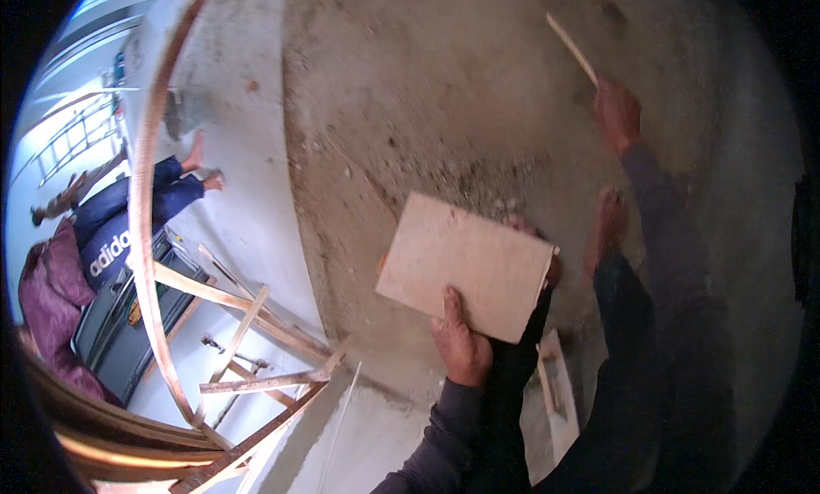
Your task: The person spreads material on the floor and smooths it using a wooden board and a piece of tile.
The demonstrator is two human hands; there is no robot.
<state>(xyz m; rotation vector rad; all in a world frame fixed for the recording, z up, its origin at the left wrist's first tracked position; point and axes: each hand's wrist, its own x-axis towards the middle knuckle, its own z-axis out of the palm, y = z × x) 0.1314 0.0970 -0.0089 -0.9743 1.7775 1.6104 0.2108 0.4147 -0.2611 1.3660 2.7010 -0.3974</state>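
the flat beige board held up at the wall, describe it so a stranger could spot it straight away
Start at the big rough grey plastered wall that fills the middle of the head view. Low on it, the left hand grips the bottom edge of a flat rectangular beige board, tilted. Unlike the thin stick raised at upper right, it is broad, pale and smooth.

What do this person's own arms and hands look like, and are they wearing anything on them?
Both forearms are covered by long dark sleeves of soft cloth, dark grey to bluish, ending in a snug cuff at the wrist. The left hand is bare, with no glove, ring or watch in view. The right hand is also bare, though blurred. There are no markings or logos visible on the sleeves.
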